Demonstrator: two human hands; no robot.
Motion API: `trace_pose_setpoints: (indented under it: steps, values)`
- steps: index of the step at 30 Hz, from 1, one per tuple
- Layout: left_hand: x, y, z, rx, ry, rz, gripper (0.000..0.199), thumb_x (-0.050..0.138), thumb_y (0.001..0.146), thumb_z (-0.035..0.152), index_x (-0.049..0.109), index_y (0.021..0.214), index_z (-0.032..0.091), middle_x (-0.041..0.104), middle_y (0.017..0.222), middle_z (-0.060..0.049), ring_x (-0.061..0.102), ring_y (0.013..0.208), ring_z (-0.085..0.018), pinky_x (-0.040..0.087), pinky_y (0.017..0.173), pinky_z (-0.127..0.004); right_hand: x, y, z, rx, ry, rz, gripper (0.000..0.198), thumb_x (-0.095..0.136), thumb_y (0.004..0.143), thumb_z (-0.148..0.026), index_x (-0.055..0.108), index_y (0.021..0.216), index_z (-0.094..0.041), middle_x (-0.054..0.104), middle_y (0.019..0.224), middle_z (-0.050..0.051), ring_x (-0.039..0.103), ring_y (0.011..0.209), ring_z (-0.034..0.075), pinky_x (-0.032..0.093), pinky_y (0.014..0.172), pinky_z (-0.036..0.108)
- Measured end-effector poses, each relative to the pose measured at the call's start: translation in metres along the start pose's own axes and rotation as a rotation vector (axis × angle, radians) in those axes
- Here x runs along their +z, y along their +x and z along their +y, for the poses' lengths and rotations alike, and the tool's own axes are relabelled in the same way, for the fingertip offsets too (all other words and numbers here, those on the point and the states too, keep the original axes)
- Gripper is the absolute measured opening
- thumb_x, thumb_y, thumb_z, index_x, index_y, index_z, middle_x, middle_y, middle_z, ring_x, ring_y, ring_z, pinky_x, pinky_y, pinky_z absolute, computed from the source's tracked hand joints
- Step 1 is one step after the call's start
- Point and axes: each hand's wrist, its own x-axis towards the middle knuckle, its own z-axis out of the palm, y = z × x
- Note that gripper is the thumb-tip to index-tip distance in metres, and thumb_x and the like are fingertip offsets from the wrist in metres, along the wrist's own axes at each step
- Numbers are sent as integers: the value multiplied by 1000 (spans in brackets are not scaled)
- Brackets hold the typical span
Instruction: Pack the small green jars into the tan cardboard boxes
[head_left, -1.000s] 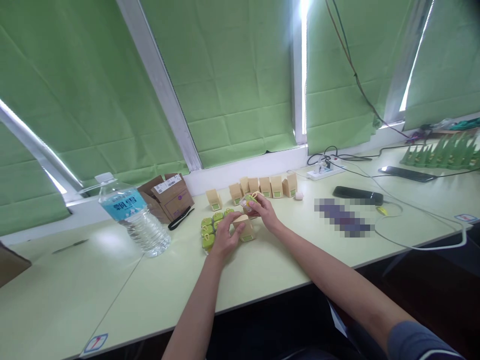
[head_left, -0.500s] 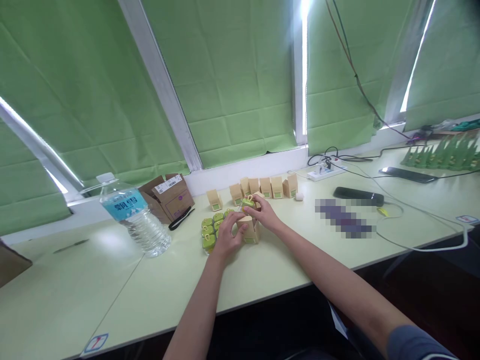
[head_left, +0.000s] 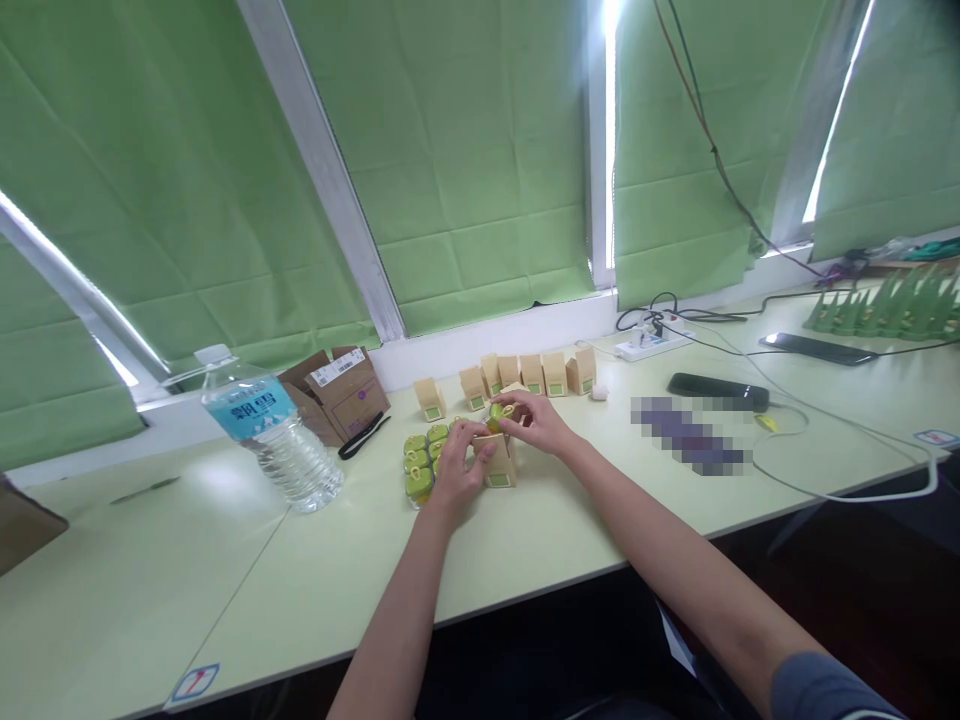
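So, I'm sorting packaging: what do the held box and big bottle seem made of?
Held box: probably matte kraft card, judging by its plain tan, flat sides and crisp edges. Big bottle: likely glossy clear plastic, given the rippled highlights on its see-through wall.

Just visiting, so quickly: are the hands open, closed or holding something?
Left hand: closed on a small cardboard box.
Right hand: closed on a small green-lidded container, at the box's top.

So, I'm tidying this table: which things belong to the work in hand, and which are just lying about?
Likely in the work:
held box, in left hand
green-lidded container, in right hand
grouped containers
row of small boxes

Probably just lying about:
water bottle
black strap
power strip
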Motion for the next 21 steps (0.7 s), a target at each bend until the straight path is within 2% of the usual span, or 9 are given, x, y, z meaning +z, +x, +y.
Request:
trace_pose_setpoints:
  steps: [9,13,17,21]
  values:
    - [3,-2,-3,-18,-35,-14,24,52,94,36,52,114,24,58,109,-7,55,101,-21,44,87,-35,-2,-1,2,6,-75,60,36,64,85,-47,73,108,-21,63,88,5,53,61,12,46,57,26]
    - [4,-4,-1,-41,-41,-4,24,53,94,37,51,114,24,57,110,-7,55,101,-21,44,88,-35,-4,-1,3,-10,-111,34,37,62,87,-48,74,108,-22,62,86,4,54,64,13,47,60,26]
    - [5,-3,1,-37,-53,-5,23,53,95,37,51,114,25,55,111,-7,53,105,-21,44,90,-36,-5,-1,1,-33,-167,4,31,62,87,-42,75,107,-22,61,83,3,54,65,13,48,62,26]
    - [6,-2,1,-10,-50,-6,22,52,95,36,52,114,25,52,113,-8,52,108,-22,44,91,-37,-3,-1,-2,-60,-247,-100,22,62,84,-30,77,98,-21,62,80,3,55,68,15,47,64,26]
